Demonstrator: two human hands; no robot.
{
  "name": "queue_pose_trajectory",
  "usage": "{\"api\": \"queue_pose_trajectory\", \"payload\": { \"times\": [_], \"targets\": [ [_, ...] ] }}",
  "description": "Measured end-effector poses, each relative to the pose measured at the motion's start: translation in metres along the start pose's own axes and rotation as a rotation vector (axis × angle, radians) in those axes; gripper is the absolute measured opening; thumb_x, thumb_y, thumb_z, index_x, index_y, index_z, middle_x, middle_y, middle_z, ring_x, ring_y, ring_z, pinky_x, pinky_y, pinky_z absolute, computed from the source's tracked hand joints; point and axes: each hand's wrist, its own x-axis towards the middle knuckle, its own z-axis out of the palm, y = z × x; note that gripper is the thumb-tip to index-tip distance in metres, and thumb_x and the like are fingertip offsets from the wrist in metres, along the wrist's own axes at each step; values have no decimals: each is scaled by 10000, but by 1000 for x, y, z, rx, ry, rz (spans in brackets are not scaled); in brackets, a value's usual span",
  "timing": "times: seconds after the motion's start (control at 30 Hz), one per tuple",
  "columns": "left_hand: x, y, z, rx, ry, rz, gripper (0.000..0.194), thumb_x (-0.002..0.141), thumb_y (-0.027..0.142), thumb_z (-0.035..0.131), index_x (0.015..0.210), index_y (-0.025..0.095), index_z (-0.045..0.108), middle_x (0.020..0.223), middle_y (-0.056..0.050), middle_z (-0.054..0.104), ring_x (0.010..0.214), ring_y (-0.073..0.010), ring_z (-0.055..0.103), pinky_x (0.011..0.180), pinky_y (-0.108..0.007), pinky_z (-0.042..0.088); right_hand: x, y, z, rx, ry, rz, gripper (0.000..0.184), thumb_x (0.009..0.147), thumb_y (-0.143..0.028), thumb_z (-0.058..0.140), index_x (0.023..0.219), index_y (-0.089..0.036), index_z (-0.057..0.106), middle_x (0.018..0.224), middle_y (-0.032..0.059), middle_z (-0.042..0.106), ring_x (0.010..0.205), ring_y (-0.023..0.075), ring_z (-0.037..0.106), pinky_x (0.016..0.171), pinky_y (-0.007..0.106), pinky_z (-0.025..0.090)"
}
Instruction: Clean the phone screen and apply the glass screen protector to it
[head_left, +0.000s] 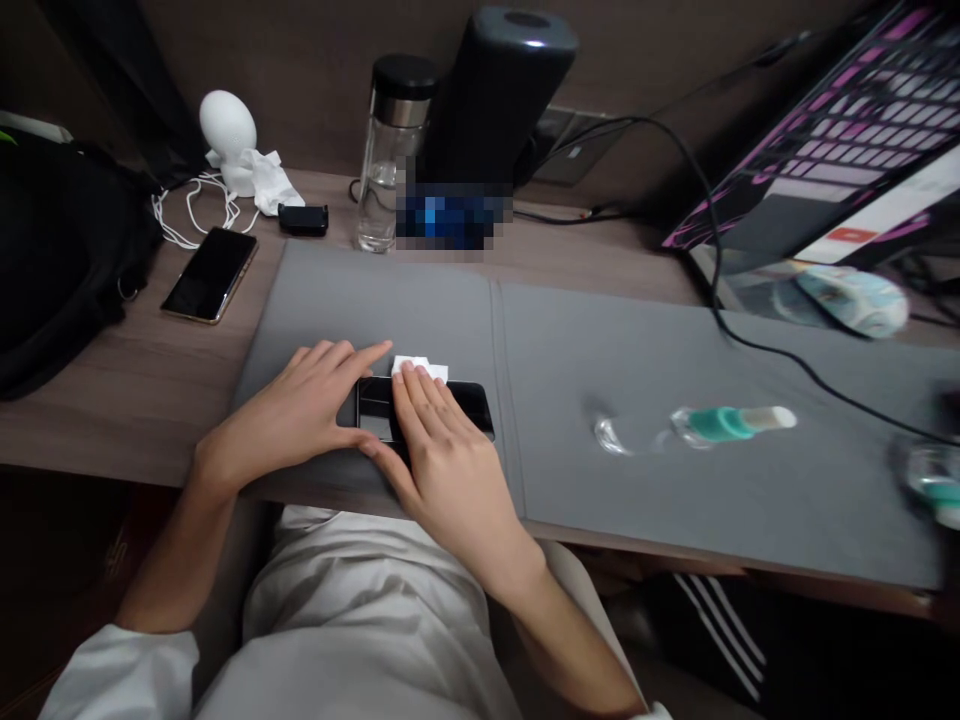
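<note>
My left hand (289, 415) and my right hand (442, 455) sit close together on a grey desk mat (390, 300). Between them lies a black smartphone (469, 405), with my left thumb along its lower edge and my left fingertips near its upper edge. My right fingers press on the phone and on a white tissue (418, 364), which sticks out past its top edge. Much of the phone is hidden under my fingers. A small clear bottle with a green band (709, 425) lies on its side on the mat, well to my right.
Behind the mat stand a glass bottle (394, 170), a dark cylinder (495, 90) and a pixelated blue object (454, 215). A second phone (210, 275) and a black backpack (60, 260) are on the left. A black cable (787, 365) crosses the mat, below a pink-lit keyboard (847, 130).
</note>
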Motion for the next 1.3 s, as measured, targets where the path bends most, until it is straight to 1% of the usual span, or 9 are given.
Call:
{"api": "queue_pose_trajectory", "payload": {
  "times": [0.2,0.33,0.47,0.57,0.73,0.87,1.0,1.2,1.3],
  "targets": [
    [2,-2,0,-28,-11,5,886,962,528,770,1685,287,318,1358,-80,653,1242,-312,579,1062,-423,442,-23,-14,-8,13,-52,-61,782,1090,-543,510,1590,54,440,1663,288,435,1595,387,377,1283,567,431],
    [-1,-8,3,-49,-29,-10,903,973,484,758,1710,322,262,1434,-98,616,1310,-338,570,1117,-476,431,-9,-12,-5,47,-54,-94,742,1109,-534,464,1564,52,480,1647,279,466,1589,365,396,1299,547,408],
    [-4,-16,5,-157,-41,-51,1118,946,460,776,1742,385,-4,1613,-104,493,1521,-385,427,1225,-547,354,10,-11,3,85,-62,-115,738,1113,-523,465,1579,49,460,1651,270,463,1604,341,369,1326,530,365],
    [-6,-17,5,-244,-11,-40,1202,937,403,779,1724,398,-129,1648,-105,458,1537,-348,416,1251,-543,330,6,-16,4,93,-50,-131,733,1111,-511,479,1590,43,446,1666,273,434,1610,340,355,1323,542,368],
    [-5,-16,5,-231,2,4,1104,972,342,723,1734,395,-74,1616,-94,496,1456,-312,475,1229,-525,336,-10,-24,-3,94,-67,-173,762,1096,-539,501,1564,61,475,1662,270,438,1604,350,367,1312,536,388],
    [-3,-13,5,-196,-17,-13,1056,988,408,701,1743,359,-36,1607,-102,513,1395,-313,495,1185,-492,373,4,-20,-3,133,-88,-152,706,1125,-510,434,1552,48,503,1641,245,486,1573,338,432,1317,518,380],
    [-2,-7,4,-125,-15,-27,988,1025,401,626,1746,327,-45,1621,-123,502,1392,-316,491,1170,-489,376,17,-16,1,140,-79,-143,707,1128,-514,425,1550,48,506,1632,244,495,1577,330,423,1326,499,363],
    [-2,-1,0,-48,-13,6,1078,988,529,700,1742,330,-44,1613,-120,502,1388,-316,496,1172,-502,381,-10,-18,1,68,-6,-147,639,1114,-428,511,1564,26,496,1641,247,463,1575,332,424,1298,531,419],
    [-1,-4,0,-5,6,36,1071,986,555,714,1743,327,-10,1605,-120,525,1386,-323,512,1152,-493,408,-21,-11,-4,21,5,-164,611,1104,-403,553,1557,4,515,1624,230,492,1566,310,442,1299,498,423]
  ]
}}
